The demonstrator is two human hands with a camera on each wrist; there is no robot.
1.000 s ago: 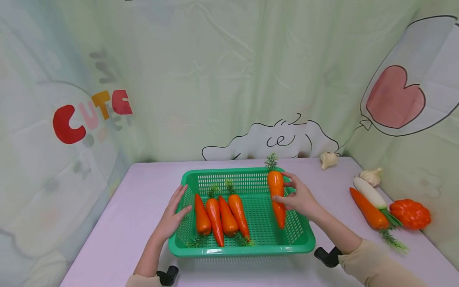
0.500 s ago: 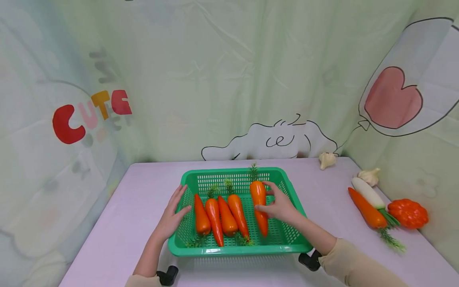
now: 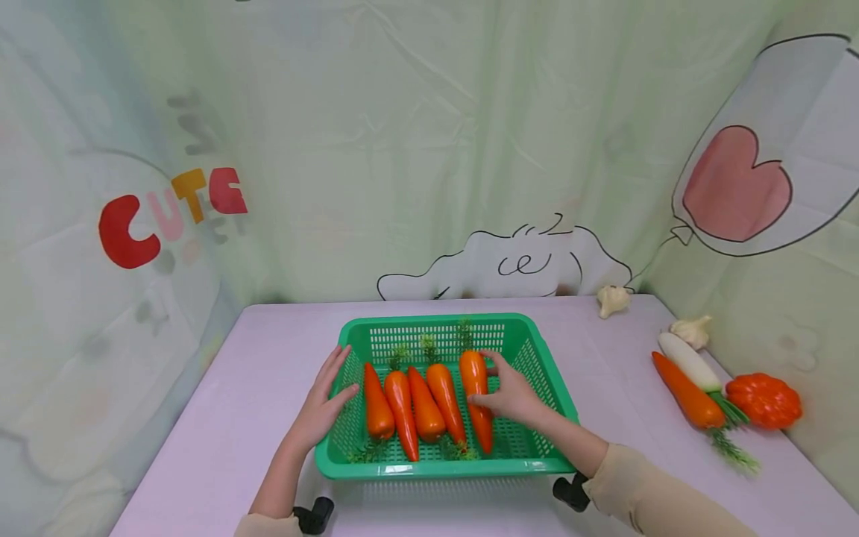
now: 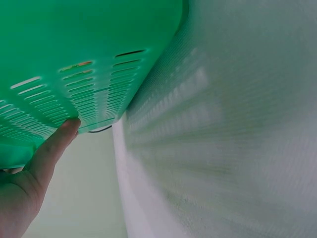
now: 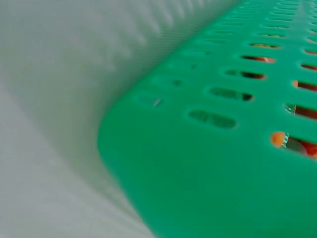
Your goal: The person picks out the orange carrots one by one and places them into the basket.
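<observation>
A green plastic basket (image 3: 537, 467) with slotted walls stands on the table, and several orange carrots (image 3: 401, 410) lie in it side by side at the left, their heads pointing alternate ways. My right hand (image 3: 515, 394) pinches another carrot (image 3: 473, 373) between thumb and fingers, just right of that row, leafy top toward the back. My left hand (image 3: 321, 414) rests at the basket's left rim with fingers extended; in the left wrist view a straight finger (image 4: 55, 144) touches the outer wall. The right wrist view shows mostly basket wall (image 5: 198, 173), with the right hand hidden.
To the right on the table lie a carrot (image 3: 687, 395), a white radish (image 3: 691, 362), a red pumpkin-like vegetable (image 3: 763, 400) and a garlic bulb (image 3: 691, 331). Another garlic bulb (image 3: 613, 300) sits near the back edge. A printed curtain (image 3: 322, 149) surrounds the table.
My right hand has carried its carrot left and down, from the basket's right side to beside the row. The left hand has stayed at the rim.
</observation>
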